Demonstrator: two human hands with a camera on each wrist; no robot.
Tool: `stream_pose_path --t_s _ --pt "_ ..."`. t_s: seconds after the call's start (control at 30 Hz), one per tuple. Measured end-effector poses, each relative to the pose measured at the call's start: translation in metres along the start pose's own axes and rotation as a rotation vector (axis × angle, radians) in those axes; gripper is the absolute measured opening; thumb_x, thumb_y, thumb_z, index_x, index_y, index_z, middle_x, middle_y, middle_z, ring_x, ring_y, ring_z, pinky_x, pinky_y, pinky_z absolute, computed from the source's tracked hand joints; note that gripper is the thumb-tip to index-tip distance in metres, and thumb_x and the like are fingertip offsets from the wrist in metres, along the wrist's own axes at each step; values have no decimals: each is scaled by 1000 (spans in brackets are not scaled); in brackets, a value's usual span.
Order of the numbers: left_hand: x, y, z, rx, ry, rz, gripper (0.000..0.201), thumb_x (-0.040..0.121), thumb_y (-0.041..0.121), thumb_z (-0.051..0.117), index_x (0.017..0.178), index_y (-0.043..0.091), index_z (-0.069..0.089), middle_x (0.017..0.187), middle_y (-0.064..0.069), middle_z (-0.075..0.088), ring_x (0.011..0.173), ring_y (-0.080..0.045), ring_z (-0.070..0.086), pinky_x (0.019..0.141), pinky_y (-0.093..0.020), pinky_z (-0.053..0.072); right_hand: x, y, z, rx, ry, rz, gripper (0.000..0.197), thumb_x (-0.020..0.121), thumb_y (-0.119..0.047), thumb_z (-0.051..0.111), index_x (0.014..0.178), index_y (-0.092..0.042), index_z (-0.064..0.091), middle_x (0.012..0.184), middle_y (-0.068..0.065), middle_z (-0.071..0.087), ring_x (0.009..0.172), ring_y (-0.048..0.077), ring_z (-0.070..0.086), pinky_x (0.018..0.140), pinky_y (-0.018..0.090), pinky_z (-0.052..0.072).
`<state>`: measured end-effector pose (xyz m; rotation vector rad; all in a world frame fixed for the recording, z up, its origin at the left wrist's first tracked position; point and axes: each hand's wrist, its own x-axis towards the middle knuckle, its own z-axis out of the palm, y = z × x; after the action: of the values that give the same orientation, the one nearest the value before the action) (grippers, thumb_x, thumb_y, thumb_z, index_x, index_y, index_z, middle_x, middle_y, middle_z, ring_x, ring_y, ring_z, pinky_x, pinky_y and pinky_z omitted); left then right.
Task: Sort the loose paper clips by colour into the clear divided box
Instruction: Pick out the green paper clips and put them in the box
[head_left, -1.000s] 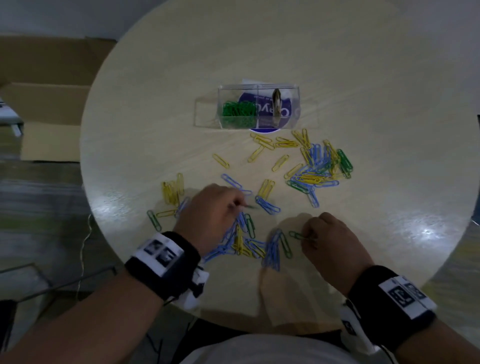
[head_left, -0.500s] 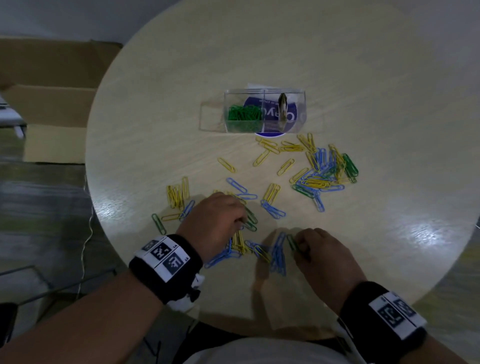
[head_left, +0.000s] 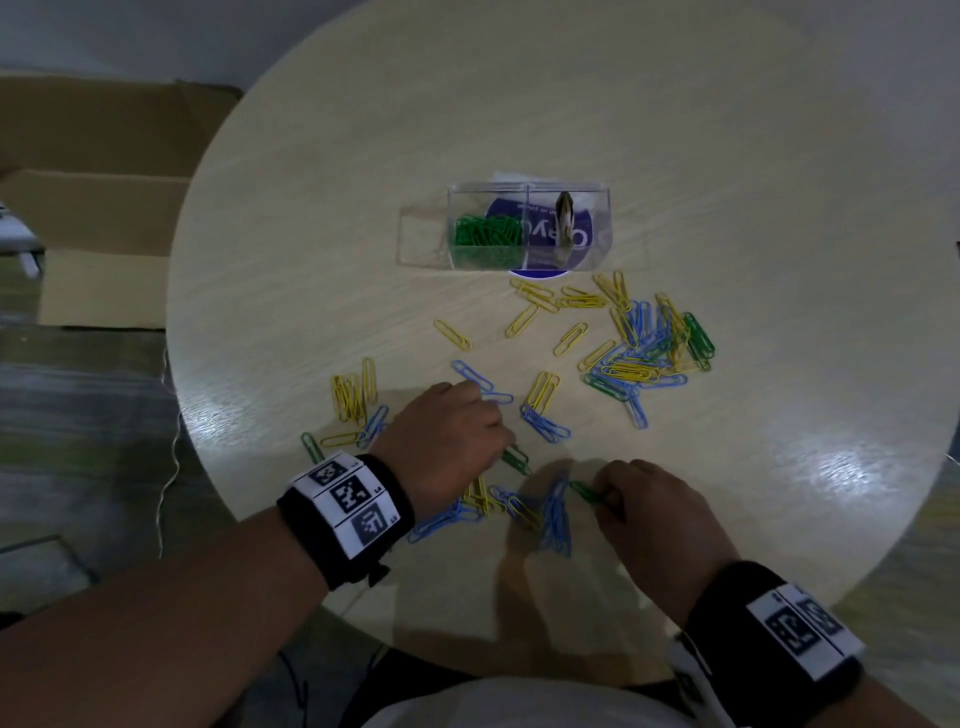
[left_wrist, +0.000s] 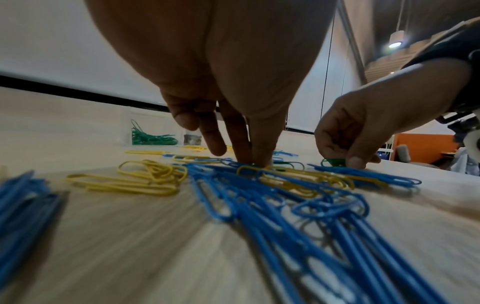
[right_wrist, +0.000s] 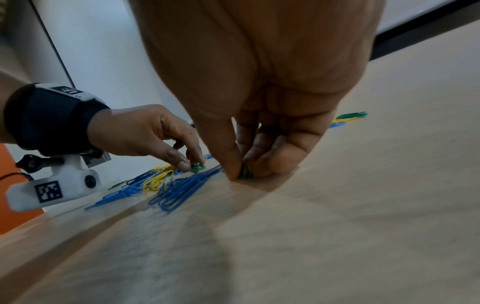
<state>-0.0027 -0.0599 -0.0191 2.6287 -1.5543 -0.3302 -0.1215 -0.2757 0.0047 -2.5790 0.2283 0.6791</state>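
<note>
Loose yellow, blue and green paper clips lie scattered over the round wooden table. The clear divided box stands further back, with green clips in its left compartment. My left hand is down on the near pile; thumb and forefinger pinch a green clip. My right hand, just to its right, pinches another green clip against the tabletop. Both hands sit a hand's width apart.
A small dark clip-like item stands in the box's right compartment, over a blue round label. A folded cardboard box lies on the floor to the left. The table's near edge is close to my body.
My left hand has drawn back toward me over the near pile, keeping a green clip at its fingertips. The right hand stays almost in place, pinching its green clip.
</note>
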Motion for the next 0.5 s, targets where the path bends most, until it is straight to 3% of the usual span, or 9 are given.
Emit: stream_pose_path --t_s 0.17,0.27,0.37,0.43,0.5 --pt "18 10 -17 47 -125 -18 14 64 16 73 72 16 62 75 -4 56 75 -29 54 57 -35 37 2 -1 2 -16 -21 2 5 77 -20 54 81 -24 56 82 -1 54 80 27 58 66 32 41" --pt "29 23 -28 11 -264 -72 17 75 13 62 90 6 62 92 -11 56 86 -32 52 65 -38 35 3 0 2 9 -20 5 5 75 -19 58 79 -22 56 81 0 53 79 28 58 66 33 41" --pt "31 30 -31 -42 -348 -187 25 85 15 56 107 2 57 105 -15 55 96 -35 52 75 -44 43 2 0 0 14 -33 -4 8 75 -18 59 76 -23 54 78 -3 48 76 26 57 64 32 40" --pt "28 31 -29 -110 -308 -237 29 85 14 58 110 0 56 106 -19 58 96 -39 56 77 -49 46 1 -1 0 0 -27 -9 11 74 -17 60 74 -24 51 75 -4 47 73 24 57 61 32 39" --pt "23 29 -27 -207 -239 -294 26 83 12 60 106 1 56 103 -20 60 94 -41 57 71 -46 42 1 -2 -1 -19 -28 -7 15 73 -17 62 72 -25 50 72 -5 48 72 23 57 59 30 36"
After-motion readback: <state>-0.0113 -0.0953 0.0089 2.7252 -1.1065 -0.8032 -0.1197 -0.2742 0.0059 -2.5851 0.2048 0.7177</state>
